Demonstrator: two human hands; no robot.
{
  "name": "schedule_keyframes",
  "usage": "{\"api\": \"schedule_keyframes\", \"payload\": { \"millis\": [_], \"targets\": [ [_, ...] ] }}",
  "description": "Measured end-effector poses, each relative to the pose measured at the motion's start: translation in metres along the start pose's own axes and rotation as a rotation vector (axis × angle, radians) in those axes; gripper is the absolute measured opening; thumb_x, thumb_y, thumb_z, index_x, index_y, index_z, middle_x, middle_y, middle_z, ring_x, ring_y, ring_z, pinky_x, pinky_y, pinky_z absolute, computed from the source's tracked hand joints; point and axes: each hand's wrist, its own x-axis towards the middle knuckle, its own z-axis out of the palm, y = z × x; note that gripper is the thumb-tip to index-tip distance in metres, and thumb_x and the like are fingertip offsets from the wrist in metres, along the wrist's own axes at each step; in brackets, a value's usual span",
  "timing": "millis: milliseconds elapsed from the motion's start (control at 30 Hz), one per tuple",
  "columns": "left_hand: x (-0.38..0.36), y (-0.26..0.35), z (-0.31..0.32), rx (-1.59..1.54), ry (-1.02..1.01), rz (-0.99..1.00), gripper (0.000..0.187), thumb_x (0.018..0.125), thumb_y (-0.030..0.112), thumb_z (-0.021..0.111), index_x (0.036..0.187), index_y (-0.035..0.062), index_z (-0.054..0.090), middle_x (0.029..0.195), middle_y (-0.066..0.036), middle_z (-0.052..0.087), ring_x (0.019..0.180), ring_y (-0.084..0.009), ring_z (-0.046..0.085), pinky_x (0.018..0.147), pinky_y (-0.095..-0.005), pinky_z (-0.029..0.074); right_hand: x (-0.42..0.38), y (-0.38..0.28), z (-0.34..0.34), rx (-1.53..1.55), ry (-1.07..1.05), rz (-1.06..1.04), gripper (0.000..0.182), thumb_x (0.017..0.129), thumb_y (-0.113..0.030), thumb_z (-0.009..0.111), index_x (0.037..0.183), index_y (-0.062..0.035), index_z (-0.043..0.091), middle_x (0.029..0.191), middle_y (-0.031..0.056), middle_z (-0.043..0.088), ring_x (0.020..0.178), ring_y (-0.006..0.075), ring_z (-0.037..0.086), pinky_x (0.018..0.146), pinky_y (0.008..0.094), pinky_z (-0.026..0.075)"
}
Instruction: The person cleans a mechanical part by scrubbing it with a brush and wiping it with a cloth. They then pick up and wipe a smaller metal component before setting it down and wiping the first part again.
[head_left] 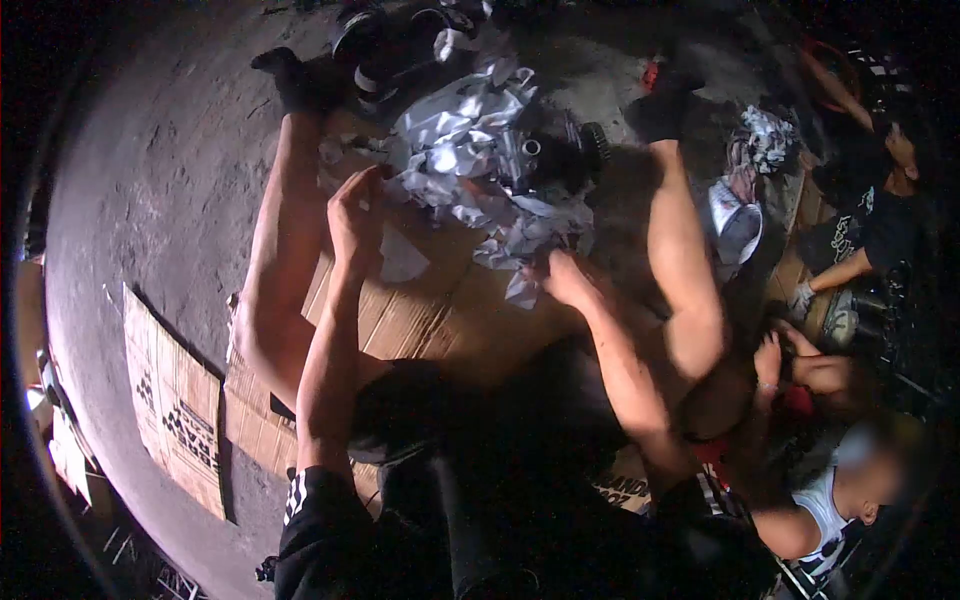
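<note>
A heap of crumpled pale sheets [465,130], paper or plastic, lies between my spread legs. My left hand [355,220] is at the left edge of the heap, its fingers curled together; whatever is in them is too dark to make out. At the near right edge of the heap, my right hand [566,280] has its fingers closed on a crumpled sheet [522,288]. Dark metal parts [520,160], one with a round open end, sit among the sheets. A flat pale scrap [402,257] rests on the cardboard [400,315] between my hands.
Another printed cardboard piece [172,410] lies on the concrete floor [150,200] to the left. Dark ring-shaped parts [375,60] are at the back. On the right are more crumpled sheets [765,140], a pale roll-like piece [735,222] and two other people close by.
</note>
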Motion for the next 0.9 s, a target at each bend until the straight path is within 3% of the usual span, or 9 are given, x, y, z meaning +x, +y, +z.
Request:
{"api": "schedule_keyframes", "payload": {
  "millis": [133,233,367,467,533,600,667,767,900],
  "targets": [
    [-0.001,0.003,0.003,0.195,-0.246,0.077,0.025,0.09,0.009,0.058,0.112,0.0045,0.071,0.109,-0.013,0.07,0.095,-0.0339,0.068,0.081,-0.0371,0.054,0.004,-0.006,-0.001,0.059,0.176,-0.143,0.042,0.09,-0.037,0.07,0.115,-0.004,0.068,0.107,0.0248,0.069,0.105,0.0422,0.066,0.09,0.0495,0.051],
    [0.01,0.005,0.031,0.185,-0.132,0.12,0.025,0.087,0.01,0.063,0.11,0.0047,0.07,0.109,-0.013,0.068,0.102,-0.0365,0.064,0.088,-0.0404,0.053,0.05,0.05,0.065,0.082,0.463,-0.268,0.036,0.087,-0.034,0.073,0.108,-0.0041,0.072,0.099,0.0246,0.071,0.1,0.0409,0.068,0.087,0.0487,0.053],
    [0.061,-0.022,0.075,0.19,-0.127,0.219,0.035,0.084,0.012,0.07,0.118,0.0035,0.066,0.122,-0.016,0.064,0.113,-0.0376,0.061,0.095,-0.0425,0.05,0.033,0.029,0.035,0.197,0.147,-0.167,0.032,0.089,-0.037,0.071,0.088,-0.005,0.072,0.079,0.015,0.072,0.079,0.029,0.071,0.069,0.0418,0.053],
    [0.085,-0.051,0.119,0.292,-0.11,0.288,0.044,0.086,0.015,0.07,0.127,0.0034,0.06,0.128,-0.018,0.06,0.115,-0.0387,0.059,0.099,-0.0442,0.047,0.02,0.007,0.008,0.072,0.164,-0.25,0.036,0.09,-0.041,0.07,0.082,-0.006,0.07,0.075,0.013,0.071,0.071,0.0237,0.068,0.063,0.0401,0.051],
    [0.089,-0.047,0.114,0.454,-0.131,0.439,0.038,0.086,0.017,0.07,0.122,0.005,0.064,0.122,-0.018,0.064,0.112,-0.0376,0.059,0.098,-0.0458,0.046,0.029,0.025,0.022,0.137,0.091,-0.107,0.038,0.092,-0.043,0.068,0.082,-0.0065,0.069,0.074,0.0123,0.069,0.069,0.0212,0.066,0.063,0.0382,0.049],
    [0.087,-0.038,0.109,0.54,-0.357,0.129,0.033,0.085,0.019,0.07,0.115,0.0052,0.069,0.114,-0.018,0.066,0.109,-0.0363,0.06,0.094,-0.0456,0.047,0.028,0.033,0.033,0.098,0.2,-0.171,0.037,0.091,-0.04,0.071,0.082,-0.0039,0.066,0.073,0.012,0.068,0.066,0.0221,0.063,0.063,0.038,0.049],
    [0.07,-0.055,0.108,0.297,-0.145,0.141,0.03,0.086,0.014,0.068,0.113,0.0009,0.069,0.108,-0.02,0.069,0.106,-0.0373,0.062,0.092,-0.0438,0.048,0.05,0.06,0.078,0.387,0.342,-0.253,0.033,0.083,-0.029,0.081,0.092,-0.0008,0.065,0.079,0.0138,0.068,0.073,0.0288,0.065,0.069,0.0414,0.049],
    [0.036,-0.025,0.058,-0.439,0.03,-0.1,0.024,0.099,0.017,0.06,0.113,-0.0026,0.065,0.098,-0.003,0.068,0.089,-0.0116,0.06,0.078,-0.0264,0.047,0.017,0.021,0.032,0.338,0.448,-0.15,0.04,0.08,-0.029,0.082,0.101,-0.0003,0.065,0.094,0.0184,0.07,0.086,0.0348,0.067,0.075,0.0435,0.052],
    [0.008,-0.032,-0.005,-0.544,0.15,-0.262,0.03,0.106,0.029,0.049,0.107,0.002,0.062,0.087,-0.002,0.063,0.08,-0.0102,0.059,0.068,-0.0248,0.045,0.017,0.016,0.024,0.109,0.447,-0.197,0.036,0.088,-0.03,0.074,0.107,-0.0012,0.066,0.107,0.0246,0.068,0.104,0.0412,0.065,0.085,0.0492,0.053]
  ]
}}
